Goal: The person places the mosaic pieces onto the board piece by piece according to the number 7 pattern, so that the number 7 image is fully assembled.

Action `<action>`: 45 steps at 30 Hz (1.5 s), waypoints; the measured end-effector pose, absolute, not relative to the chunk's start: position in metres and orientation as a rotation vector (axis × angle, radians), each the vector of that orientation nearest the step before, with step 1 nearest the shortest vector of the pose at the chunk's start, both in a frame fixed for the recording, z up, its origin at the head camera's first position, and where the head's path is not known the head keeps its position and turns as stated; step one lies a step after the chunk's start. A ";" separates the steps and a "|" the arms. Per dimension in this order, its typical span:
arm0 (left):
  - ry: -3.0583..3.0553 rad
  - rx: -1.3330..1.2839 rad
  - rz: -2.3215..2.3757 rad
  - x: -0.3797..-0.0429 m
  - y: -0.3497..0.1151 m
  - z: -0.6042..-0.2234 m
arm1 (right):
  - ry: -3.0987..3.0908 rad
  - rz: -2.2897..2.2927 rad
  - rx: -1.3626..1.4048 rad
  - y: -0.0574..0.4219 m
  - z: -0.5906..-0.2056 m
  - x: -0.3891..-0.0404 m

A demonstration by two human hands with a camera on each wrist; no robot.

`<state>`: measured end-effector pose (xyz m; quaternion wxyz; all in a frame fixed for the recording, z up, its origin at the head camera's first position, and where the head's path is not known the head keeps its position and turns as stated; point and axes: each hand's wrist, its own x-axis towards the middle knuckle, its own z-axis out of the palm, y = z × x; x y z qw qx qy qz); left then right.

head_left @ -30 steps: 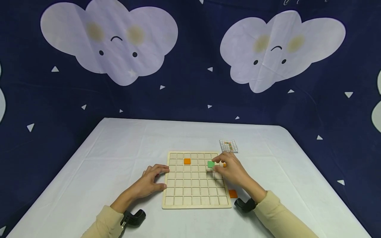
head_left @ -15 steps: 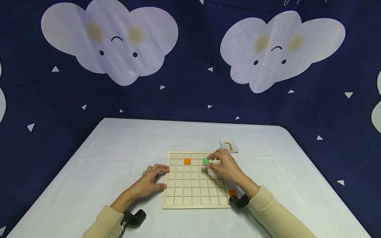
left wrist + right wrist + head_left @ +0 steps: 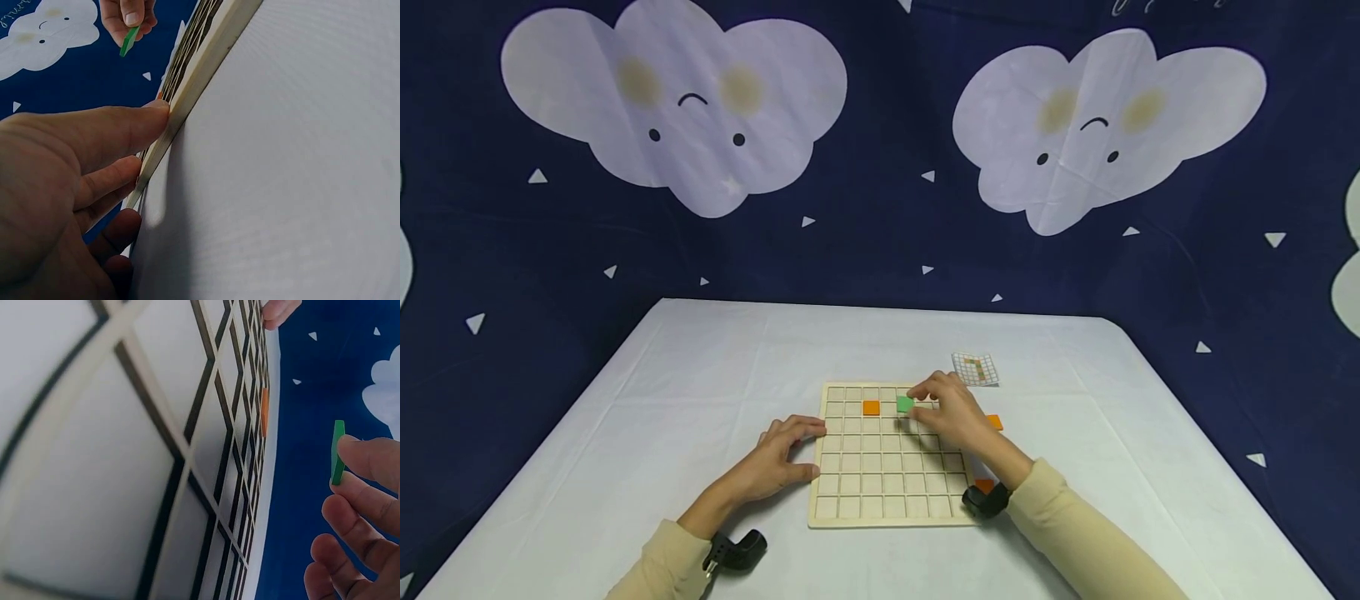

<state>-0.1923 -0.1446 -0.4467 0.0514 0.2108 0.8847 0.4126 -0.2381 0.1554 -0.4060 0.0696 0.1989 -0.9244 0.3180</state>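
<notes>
The person's right hand [image 3: 953,412] pinches a green tile [image 3: 904,404] over the board [image 3: 872,484], lower centre of the frame. The left hand [image 3: 769,461], thumb and fingers apart, touches the board's left edge. An orange tile [image 3: 871,407] lies near its upper edge; white surface [image 3: 1105,417] stretches well past both sides.

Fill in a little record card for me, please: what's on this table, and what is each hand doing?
Board: wooden grid board on a white cloth
Already on the board: one orange tile, second row from the far edge
Left grip: touches the board's left edge
Right grip: pinches a green tile above the board
Right of the board: a loose orange tile and a partly hidden red-orange tile
Beyond the right grip: small card printed with a grid and coloured squares
</notes>
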 end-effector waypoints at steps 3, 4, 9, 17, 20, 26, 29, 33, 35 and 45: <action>2.695 0.643 1.254 -0.192 -0.145 -0.447 | -2.784 0.950 0.602 0.151 -0.406 -0.240; 2.696 0.645 1.253 -0.192 -0.145 -0.447 | -2.790 0.948 0.601 0.149 -0.406 -0.241; 2.696 0.651 1.256 -0.191 -0.145 -0.446 | -2.839 0.953 0.579 0.144 -0.407 -0.245; 2.692 0.655 1.256 -0.192 -0.144 -0.447 | -2.861 0.963 0.576 0.140 -0.409 -0.249; 2.688 0.653 1.260 -0.192 -0.144 -0.447 | -2.868 0.949 0.571 0.139 -0.410 -0.251; 2.691 0.659 1.258 -0.193 -0.145 -0.448 | -2.884 0.933 0.574 0.137 -0.412 -0.254; 2.699 0.677 1.259 -0.193 -0.145 -0.448 | -2.889 0.932 0.576 0.135 -0.411 -0.255; 2.704 0.690 1.274 -0.193 -0.145 -0.449 | -2.893 0.945 0.574 0.133 -0.411 -0.256; 2.701 0.683 1.279 -0.193 -0.145 -0.449 | -2.899 0.952 0.574 0.133 -0.412 -0.257; 2.696 0.660 1.266 -0.193 -0.144 -0.448 | -2.944 0.931 0.582 0.131 -0.416 -0.262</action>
